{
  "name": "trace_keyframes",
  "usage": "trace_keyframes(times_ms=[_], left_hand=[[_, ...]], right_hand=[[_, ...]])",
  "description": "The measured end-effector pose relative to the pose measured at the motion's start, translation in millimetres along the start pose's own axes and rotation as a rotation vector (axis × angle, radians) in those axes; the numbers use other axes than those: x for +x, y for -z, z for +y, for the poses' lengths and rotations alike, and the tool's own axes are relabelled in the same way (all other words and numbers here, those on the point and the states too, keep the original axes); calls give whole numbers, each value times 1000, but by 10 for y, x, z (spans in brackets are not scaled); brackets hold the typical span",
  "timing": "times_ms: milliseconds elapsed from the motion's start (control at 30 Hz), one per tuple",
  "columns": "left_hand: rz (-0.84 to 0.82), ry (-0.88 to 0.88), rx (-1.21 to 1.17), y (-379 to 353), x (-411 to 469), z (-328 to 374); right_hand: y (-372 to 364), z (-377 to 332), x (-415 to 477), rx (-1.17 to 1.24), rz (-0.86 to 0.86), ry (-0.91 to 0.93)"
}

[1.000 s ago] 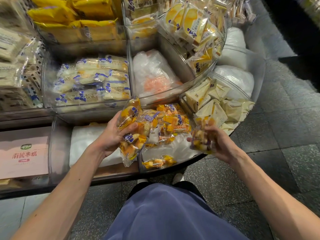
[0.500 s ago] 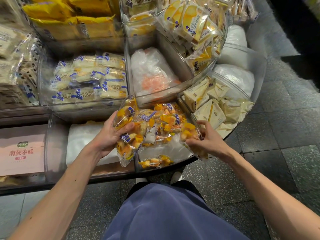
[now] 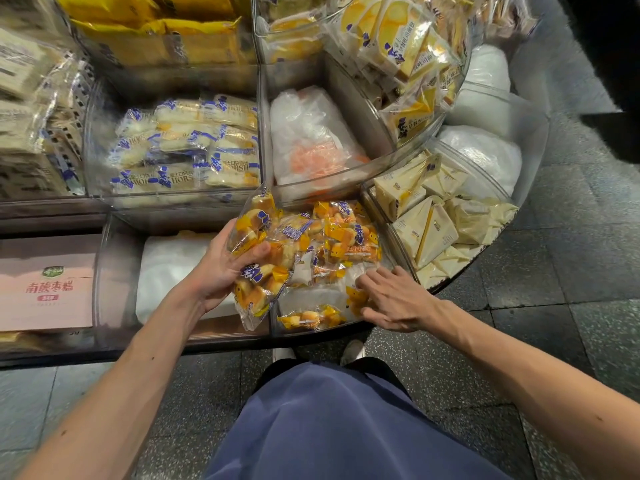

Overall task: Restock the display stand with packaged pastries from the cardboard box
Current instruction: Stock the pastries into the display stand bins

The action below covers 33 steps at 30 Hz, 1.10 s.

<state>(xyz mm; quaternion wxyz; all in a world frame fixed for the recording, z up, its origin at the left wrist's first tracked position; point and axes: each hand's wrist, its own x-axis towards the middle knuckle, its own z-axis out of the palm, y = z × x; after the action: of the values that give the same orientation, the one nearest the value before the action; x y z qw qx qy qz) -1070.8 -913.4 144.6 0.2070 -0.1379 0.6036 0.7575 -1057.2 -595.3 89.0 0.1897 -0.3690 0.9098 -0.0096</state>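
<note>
I am looking down on the display stand (image 3: 265,109), whose clear compartments are filling most of the view above the dark tiled floor (image 3: 554,341). In the middle tier, blue-and-white packs (image 3: 187,150) are lying stacked in the left compartment, and a white plastic bag (image 3: 311,140) is sitting in the one beside it. Cream triangular packs (image 3: 433,223) are crowding the lower right compartment, and a pink carton (image 3: 45,282) is lying at the lower left. The packaged pastries (image 3: 346,233), in orange-and-yellow wrappers, are lying heaped in the lower front compartment, between a white bundle (image 3: 166,265) and the triangular packs. The left hand (image 3: 214,275) is gripping a bunch of pastry packs (image 3: 256,247) just over that compartment's left edge, thumb curling across the top one. The right hand (image 3: 394,299) is lying released, fingers straight and spread, fingertips (image 3: 367,282) touching the packs at the near right of the heap. One lone pack (image 3: 311,318) is lying against the front wall, just beside that hand.
</note>
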Motion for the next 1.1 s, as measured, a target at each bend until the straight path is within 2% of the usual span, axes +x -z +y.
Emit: trace_keyframes(times_ms=[100, 300, 367, 433, 533, 600, 700, 933, 1100], left_hand=[[1, 1, 5, 1, -8, -24], [5, 12, -1, -16, 13, -45], [3, 18, -2, -44, 22, -43], [4, 17, 5, -72, 29, -39], [11, 12, 21, -84, 21, -38], [18, 12, 16, -100, 23, -27], [15, 15, 13, -129, 32, -25], [1, 6, 28, -260, 37, 54], [-19, 3, 16, -300, 38, 96]], right_hand=[[-48, 61, 16, -10, 25, 80], [-195, 49, 169, -234, 276, 210], [-218, 41, 210, -206, 272, 259], [-203, 91, 207, -83, 186, 262], [-101, 200, 137, 205, -138, 84], [-34, 246, 75, 384, -238, -54], [-9, 205, 86, 429, -172, -124], [-22, 8, 202, 170, -196, -149], [-65, 74, 131, 321, -111, -179]])
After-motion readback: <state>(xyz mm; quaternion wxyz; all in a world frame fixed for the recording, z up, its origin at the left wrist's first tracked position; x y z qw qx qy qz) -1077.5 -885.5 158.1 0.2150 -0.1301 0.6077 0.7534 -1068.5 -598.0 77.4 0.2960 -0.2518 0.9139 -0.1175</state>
